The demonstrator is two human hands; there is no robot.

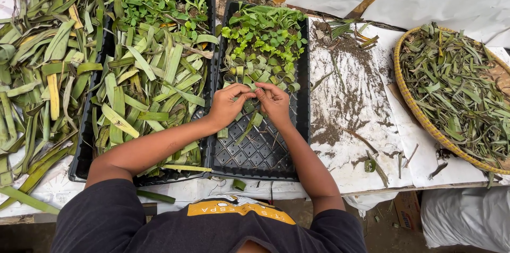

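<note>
Both hands, left hand [228,105] and right hand [274,102], pinch one leaf strip [248,125] together over the black seedling tray [260,152], apparently rolling a leaf cup; seating it beside the rolled cups [257,75] seems due.

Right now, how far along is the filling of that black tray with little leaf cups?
About half done, by the look of it. The far half of the black cell tray holds rolled leaf cups, many with seedlings. The left hand and right hand are together working a leaf strip. The near cells are unfilled; cut leaves wait alongside.
</note>
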